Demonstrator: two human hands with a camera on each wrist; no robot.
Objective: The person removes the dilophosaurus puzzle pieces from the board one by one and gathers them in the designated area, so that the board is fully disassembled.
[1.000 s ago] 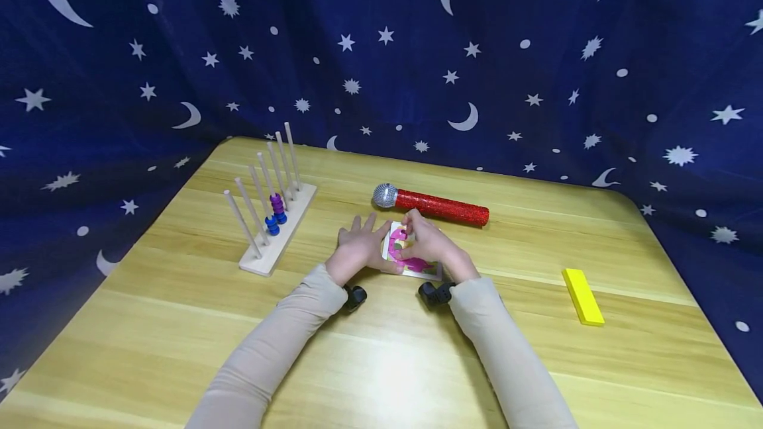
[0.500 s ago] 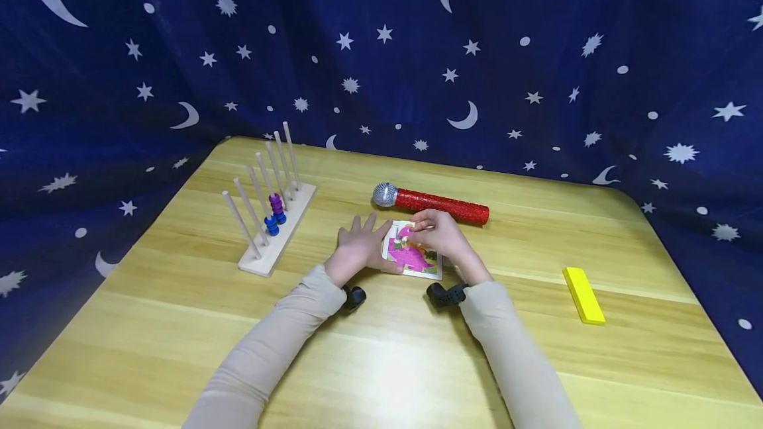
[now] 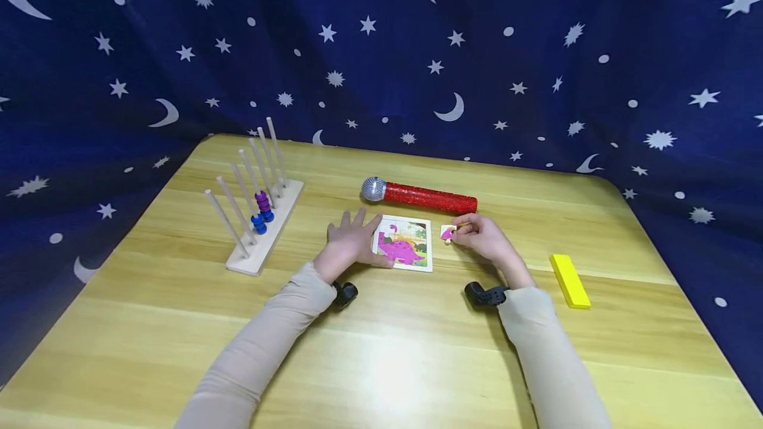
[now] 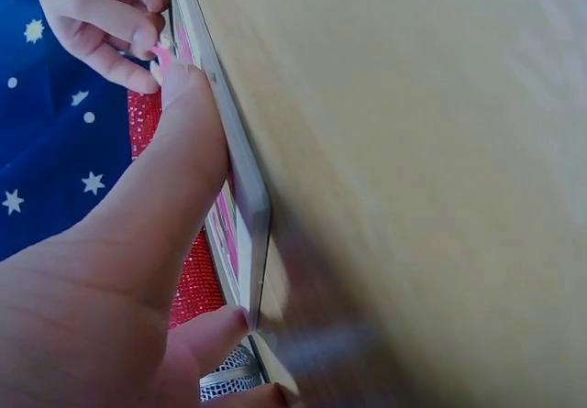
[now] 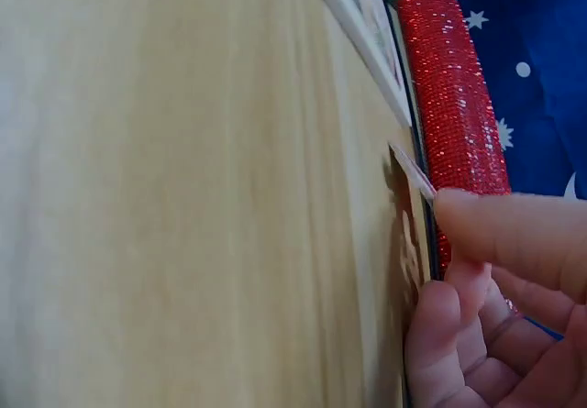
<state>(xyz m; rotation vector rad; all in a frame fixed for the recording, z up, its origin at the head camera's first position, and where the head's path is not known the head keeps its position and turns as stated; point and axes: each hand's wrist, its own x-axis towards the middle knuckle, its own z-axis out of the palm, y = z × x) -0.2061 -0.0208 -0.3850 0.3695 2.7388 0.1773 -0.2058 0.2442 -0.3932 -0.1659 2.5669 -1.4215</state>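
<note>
A small jigsaw puzzle in a pale frame, picturing a pink dinosaur, lies flat in the middle of the table. Its upper left part shows a pale patch with a small pink mark. My left hand has its fingers spread at the puzzle's left side; the thumb rests on its lower edge and a forefinger touches its upper left corner. Right of the puzzle, my right hand pinches a pink-and-white puzzle piece between thumb and fingers. In the right wrist view the puzzle piece is seen edge-on, tilted above the tabletop.
A red glittery microphone with a silver head lies behind the puzzle. To the left stands a pale wooden peg rack with several upright rods and blue and purple beads. A yellow block lies at the right.
My right hand has lifted off the puzzle and moved right, carrying the puzzle piece to the puzzle's right side. My left hand stays at the puzzle's left edge. The head view has shifted slightly.
</note>
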